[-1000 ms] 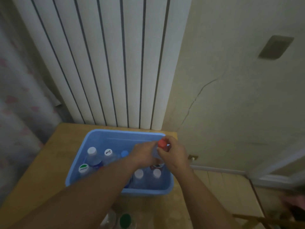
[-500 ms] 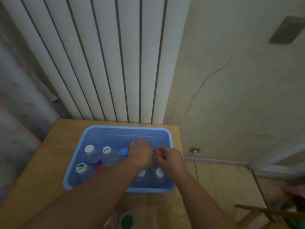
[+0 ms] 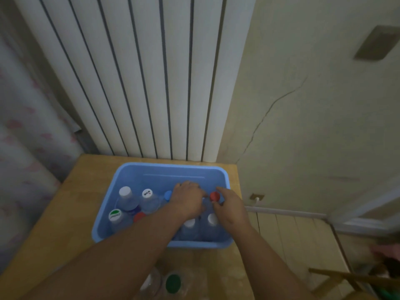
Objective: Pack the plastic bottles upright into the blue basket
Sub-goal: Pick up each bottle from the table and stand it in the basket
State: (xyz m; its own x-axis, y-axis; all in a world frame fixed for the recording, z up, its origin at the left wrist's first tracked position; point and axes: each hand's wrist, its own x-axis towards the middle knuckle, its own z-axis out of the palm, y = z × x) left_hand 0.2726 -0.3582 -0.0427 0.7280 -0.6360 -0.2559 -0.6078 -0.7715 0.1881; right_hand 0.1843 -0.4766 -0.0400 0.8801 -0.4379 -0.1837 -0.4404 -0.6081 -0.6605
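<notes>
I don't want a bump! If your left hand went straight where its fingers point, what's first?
Probably the far wall of the blue basket; no bottle stands between it and the left hand.

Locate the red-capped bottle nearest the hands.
In the head view, the red-capped bottle stands at the right of the blue basket, between the left hand and right hand.

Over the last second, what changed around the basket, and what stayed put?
The red-capped bottle came down from above the rim into the right side of the blue basket, carried by the right hand, whose fingers still curl round its cap. The left hand sank with it, its grip hidden. The other bottles in the basket and the green-capped bottle on the table stayed put.
</notes>
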